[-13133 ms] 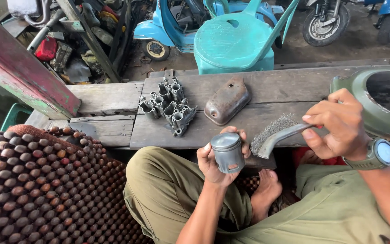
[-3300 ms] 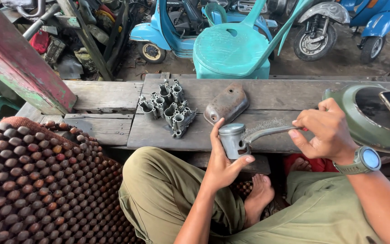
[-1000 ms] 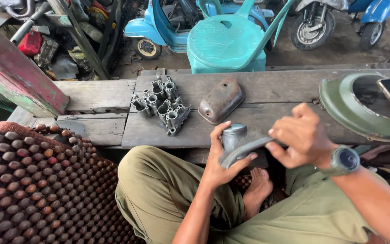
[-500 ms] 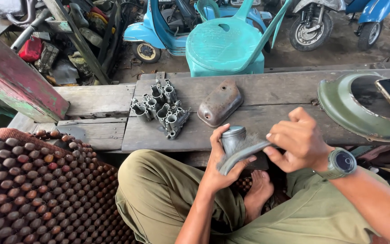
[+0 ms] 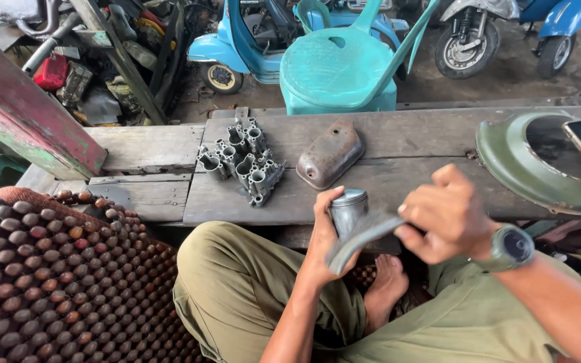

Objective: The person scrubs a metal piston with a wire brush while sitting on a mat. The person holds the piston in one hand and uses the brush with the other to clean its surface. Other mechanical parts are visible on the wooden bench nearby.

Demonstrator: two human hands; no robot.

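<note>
Fingers [image 5: 322, 205] half hide metal cylinder [image 5: 348, 210]; brush [image 5: 358, 236] blurred.

The scene is seen from one head-worn camera, angled steeply down and forward, close above the bench [image 5: 398, 144]

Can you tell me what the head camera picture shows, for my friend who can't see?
A seated person's left hand holds a grey metal cylinder while the right hand works a blurred brush against it. Engine parts lie on a wooden bench.
</note>
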